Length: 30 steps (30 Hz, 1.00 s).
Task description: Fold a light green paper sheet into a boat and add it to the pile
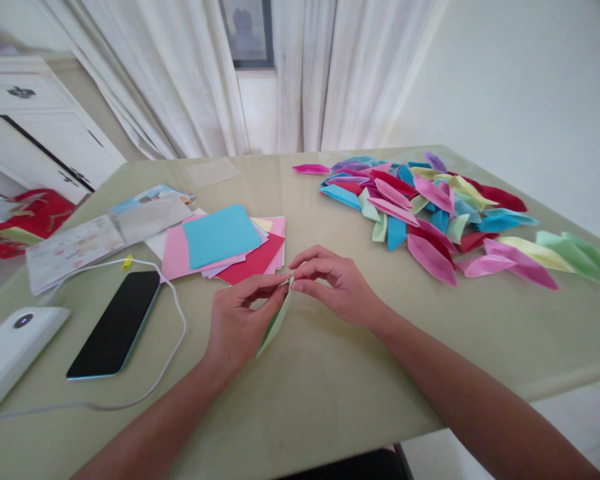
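A folded piece of light green paper is held between my two hands above the table's near half. My left hand pinches it along its left side, thumb and fingers pressed together. At its upper end, the thumb and fingertips of my right hand close on the tip. Part of the paper is hidden behind my left fingers. Just beyond my hands lies a loose stack of coloured paper sheets, with blue on top and pink, red and lilac beneath.
Many folded paper pieces in several colours are heaped at the back right. On the left lie a black-screened phone, a white device, a white cable and printed booklets. Curtains hang behind the table.
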Tool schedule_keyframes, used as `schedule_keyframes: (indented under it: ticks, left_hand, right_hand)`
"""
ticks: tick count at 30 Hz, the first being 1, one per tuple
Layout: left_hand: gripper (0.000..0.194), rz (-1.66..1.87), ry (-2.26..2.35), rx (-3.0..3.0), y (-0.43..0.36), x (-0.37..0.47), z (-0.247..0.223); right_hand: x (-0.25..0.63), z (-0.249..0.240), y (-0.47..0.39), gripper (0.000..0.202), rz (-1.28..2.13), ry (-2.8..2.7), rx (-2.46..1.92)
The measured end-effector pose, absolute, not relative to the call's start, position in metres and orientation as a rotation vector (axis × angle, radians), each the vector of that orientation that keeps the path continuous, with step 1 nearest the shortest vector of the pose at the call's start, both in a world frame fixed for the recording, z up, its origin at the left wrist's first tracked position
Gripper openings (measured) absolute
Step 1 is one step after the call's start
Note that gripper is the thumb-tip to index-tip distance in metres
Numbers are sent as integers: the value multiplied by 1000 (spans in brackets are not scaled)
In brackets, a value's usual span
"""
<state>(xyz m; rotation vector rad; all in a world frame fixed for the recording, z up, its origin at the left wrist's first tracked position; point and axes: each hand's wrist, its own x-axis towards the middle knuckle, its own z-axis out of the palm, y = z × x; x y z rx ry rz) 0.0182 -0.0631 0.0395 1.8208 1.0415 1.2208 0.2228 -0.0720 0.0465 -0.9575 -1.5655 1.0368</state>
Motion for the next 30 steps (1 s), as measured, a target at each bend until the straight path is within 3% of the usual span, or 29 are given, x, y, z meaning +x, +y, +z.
schedule_keyframes:
  ticks: [6,17,23,30]
  left_hand:
    - [19,1250,1052,1960,-65,17,43]
    - [25,1262,1006,1950,-59,17,39]
    - [30,1311,946,1957,-60,18,39]
    - [22,1211,1009,1701,-61,19,38]
  right_hand:
    - [221,50,-75,12,977,-1613,-981]
    - [222,46,-74,24,1056,-1612,-982]
    - [225,46,-72,14,1039,-1648,-992]
    - [226,51,-72,7,1005,-1705,-967]
